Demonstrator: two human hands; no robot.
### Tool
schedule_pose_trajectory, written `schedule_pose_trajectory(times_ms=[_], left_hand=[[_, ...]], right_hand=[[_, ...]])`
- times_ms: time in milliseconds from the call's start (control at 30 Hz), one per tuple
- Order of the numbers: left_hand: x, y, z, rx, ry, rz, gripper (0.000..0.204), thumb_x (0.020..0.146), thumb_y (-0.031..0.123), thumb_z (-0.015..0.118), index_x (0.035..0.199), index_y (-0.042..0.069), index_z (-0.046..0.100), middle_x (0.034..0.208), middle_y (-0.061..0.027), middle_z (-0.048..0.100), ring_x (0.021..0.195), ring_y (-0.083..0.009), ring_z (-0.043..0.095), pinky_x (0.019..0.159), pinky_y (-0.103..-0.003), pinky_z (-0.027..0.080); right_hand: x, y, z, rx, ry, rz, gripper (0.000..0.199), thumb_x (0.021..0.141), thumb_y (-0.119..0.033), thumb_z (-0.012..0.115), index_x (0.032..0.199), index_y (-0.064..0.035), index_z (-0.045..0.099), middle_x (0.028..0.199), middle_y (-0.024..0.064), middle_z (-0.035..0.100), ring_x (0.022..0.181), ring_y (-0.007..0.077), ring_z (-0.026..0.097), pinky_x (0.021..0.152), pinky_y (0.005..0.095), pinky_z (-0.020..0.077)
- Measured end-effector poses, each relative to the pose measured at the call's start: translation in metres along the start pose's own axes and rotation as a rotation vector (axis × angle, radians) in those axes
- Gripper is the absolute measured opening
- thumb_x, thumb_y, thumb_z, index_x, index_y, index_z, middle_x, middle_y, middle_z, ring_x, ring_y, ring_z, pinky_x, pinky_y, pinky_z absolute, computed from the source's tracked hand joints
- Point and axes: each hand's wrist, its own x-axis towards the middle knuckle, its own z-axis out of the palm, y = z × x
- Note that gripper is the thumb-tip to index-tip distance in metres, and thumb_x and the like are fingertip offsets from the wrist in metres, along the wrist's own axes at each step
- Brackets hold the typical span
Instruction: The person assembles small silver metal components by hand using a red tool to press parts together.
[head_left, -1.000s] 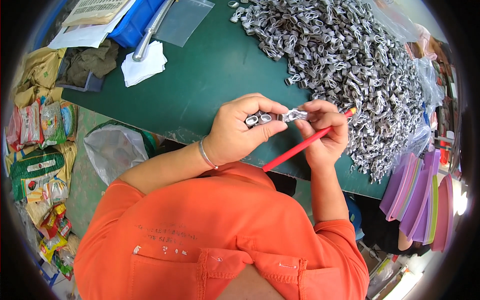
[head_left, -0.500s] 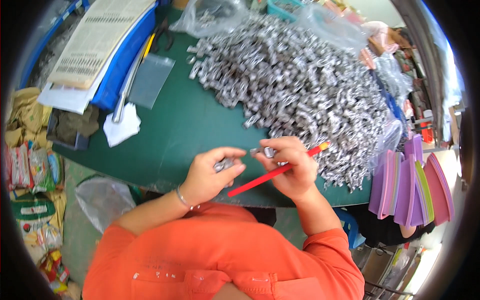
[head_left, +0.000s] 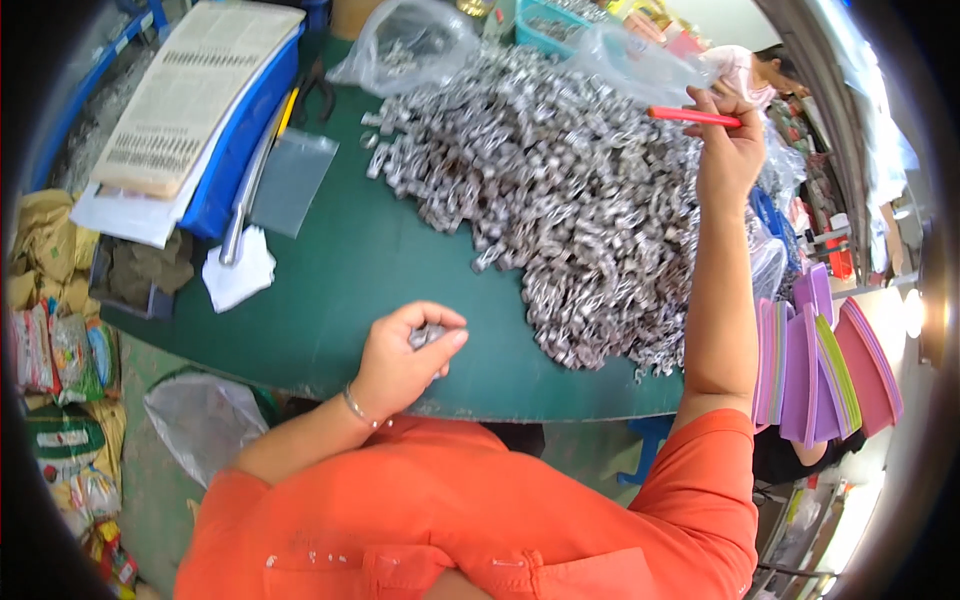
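A large heap of small silvery metal clips (head_left: 600,190) covers the back and right of the green table (head_left: 330,315). My left hand (head_left: 395,365), near the front edge, is curled round several small metal pieces (head_left: 427,336) that show between thumb and fingers. My right arm stretches forward past the heap's right side. In that raised right hand (head_left: 735,155) a thin red stick (head_left: 690,115) lies across the fingers and points left. Whether the fingers also pinch a metal piece, I cannot make out.
At the left sit a blue tray (head_left: 235,150) with papers, black-handled pliers (head_left: 318,92), a flat plastic bag (head_left: 293,180) and a white paper scrap (head_left: 238,270). Clear bags (head_left: 410,45) and a teal basket (head_left: 550,28) stand behind the heap. Purple foam pieces (head_left: 810,375) are at right; another person (head_left: 742,70) sits far right.
My right hand has swung from beside the left hand to the far right, carrying the red stick. My left hand has shifted slightly left and down, still closed round the metal pieces.
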Motion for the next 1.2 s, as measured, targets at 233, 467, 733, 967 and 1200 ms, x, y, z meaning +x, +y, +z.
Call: schedule_pose_trajectory(times_ms=[233,467,733,967,1200], left_hand=[[-0.001,-0.004,-0.004,0.006,-0.039,0.03,0.009,0.08,0.007,0.062,0.083,0.001,0.056,0.061,0.0008,0.053,0.046,-0.0026,0.045,0.04,-0.017,0.035],[0.002,-0.004,0.0,0.021,-0.036,0.038,0.009,0.08,0.007,0.062,0.083,0.001,0.056,0.062,0.0009,0.053,0.048,-0.0026,0.046,0.04,-0.017,0.035],[0.002,-0.004,0.0,-0.044,0.011,0.084,0.018,0.08,0.005,0.061,0.095,0.0,0.054,0.073,-0.0015,0.055,0.05,-0.0033,0.047,0.041,-0.016,0.036],[0.002,-0.004,-0.003,-0.065,0.076,0.107,0.019,0.081,0.006,0.06,0.098,0.0,0.054,0.075,-0.0021,0.055,0.05,-0.0035,0.047,0.04,-0.017,0.036],[0.003,-0.005,-0.002,-0.017,0.055,0.114,0.012,0.081,0.006,0.06,0.09,0.001,0.055,0.064,-0.0003,0.053,0.047,-0.0032,0.045,0.04,-0.017,0.034]], right_hand=[[-0.093,-0.03,0.029,-0.489,-0.798,-0.356,0.021,0.061,0.008,0.06,0.074,-0.004,0.05,0.07,0.0062,0.057,0.071,0.0246,0.057,0.061,0.034,0.0444],[-0.105,-0.023,0.049,-0.988,-0.895,-0.676,0.013,0.064,-0.006,0.059,0.072,-0.0098,0.049,0.067,0.0025,0.052,0.073,0.0208,0.05,0.063,0.0323,0.0363],[-0.108,-0.023,0.058,-0.635,-0.928,-0.803,0.012,0.062,-0.007,0.057,0.07,-0.0095,0.047,0.065,0.0034,0.048,0.071,0.021,0.049,0.066,0.0343,0.0369],[-0.158,-0.028,0.053,-0.451,-1.239,-0.412,0.015,0.061,-0.005,0.061,0.069,-0.0062,0.048,0.063,0.0084,0.051,0.061,0.0272,0.053,0.055,0.037,0.0425],[-0.127,-0.02,0.058,-0.826,-0.901,-0.657,0.012,0.063,-0.003,0.056,0.072,-0.0089,0.05,0.073,0.0029,0.055,0.078,0.0212,0.051,0.066,0.0344,0.0374]])
